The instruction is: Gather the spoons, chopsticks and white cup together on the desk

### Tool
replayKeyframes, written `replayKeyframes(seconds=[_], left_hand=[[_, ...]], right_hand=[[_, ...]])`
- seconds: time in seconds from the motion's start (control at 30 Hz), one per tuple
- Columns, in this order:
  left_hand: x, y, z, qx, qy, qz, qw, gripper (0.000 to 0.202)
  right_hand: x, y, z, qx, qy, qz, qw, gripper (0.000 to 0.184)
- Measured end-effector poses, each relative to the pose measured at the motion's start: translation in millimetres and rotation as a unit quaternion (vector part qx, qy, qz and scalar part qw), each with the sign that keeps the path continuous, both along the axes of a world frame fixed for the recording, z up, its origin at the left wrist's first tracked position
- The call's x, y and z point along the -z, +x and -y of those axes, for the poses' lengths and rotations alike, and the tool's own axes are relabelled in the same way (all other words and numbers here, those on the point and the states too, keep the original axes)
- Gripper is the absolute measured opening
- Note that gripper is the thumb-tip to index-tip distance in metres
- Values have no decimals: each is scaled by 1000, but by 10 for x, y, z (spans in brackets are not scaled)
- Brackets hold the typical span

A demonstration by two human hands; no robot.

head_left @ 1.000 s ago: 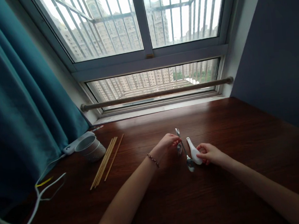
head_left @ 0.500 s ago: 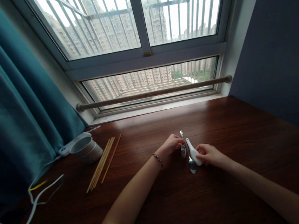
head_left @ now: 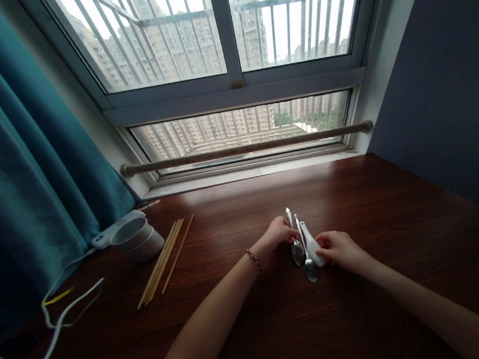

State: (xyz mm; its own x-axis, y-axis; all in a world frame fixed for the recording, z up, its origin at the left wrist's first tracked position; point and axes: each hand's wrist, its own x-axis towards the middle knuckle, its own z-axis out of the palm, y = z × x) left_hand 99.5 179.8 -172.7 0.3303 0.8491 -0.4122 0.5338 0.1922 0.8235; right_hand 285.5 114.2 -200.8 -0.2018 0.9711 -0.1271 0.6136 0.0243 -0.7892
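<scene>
My left hand [head_left: 282, 230] and right hand [head_left: 334, 246] are apart from each other, one at each side of a small group of three spoons on the tabletop [head_left: 378, 211]. The left fingertips are brought together across the handles; the left metal spoon [head_left: 297, 254] passes beneath them, its bowl just nearer to me than the fingers and its handle end pointing beyond them. I cannot tell whether these fingertips also touch the handle of the middle metal spoon [head_left: 311, 272], which lies between my hands with its bowl nearest to me. My right thumb and fingers meet the bowl of the white spoon [head_left: 311, 246], the one closest to that hand; the view does not settle whether they pinch it or only rest against its edge. The step in hand appears to be alignment: all three handles point away from me, with the spoons close side by side and the middle bowl set nearer than the other two. In my judgement, the next adjustment calls for a light fingertip contact on one handle at a time, with the right hand steadying the white spoon so that its neighbours do not slide it. Well to the left of my left hand, keep clear of the loose bundle of sticks [head_left: 163, 263], the single stick [head_left: 178, 254] beside it and the cup [head_left: 150, 243].
</scene>
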Motion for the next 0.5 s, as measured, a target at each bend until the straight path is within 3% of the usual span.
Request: replayKeyframes(seconds=[0.2, 0.5], left_hand=[[7, -10, 67, -7, 16, -49, 999, 10], [85, 30, 166, -32, 39, -37, 998, 9]], right_hand=[[-11, -3, -10, 1, 3, -2, 1000, 21], [-64, 4, 17, -20, 7, 0, 1000, 24]])
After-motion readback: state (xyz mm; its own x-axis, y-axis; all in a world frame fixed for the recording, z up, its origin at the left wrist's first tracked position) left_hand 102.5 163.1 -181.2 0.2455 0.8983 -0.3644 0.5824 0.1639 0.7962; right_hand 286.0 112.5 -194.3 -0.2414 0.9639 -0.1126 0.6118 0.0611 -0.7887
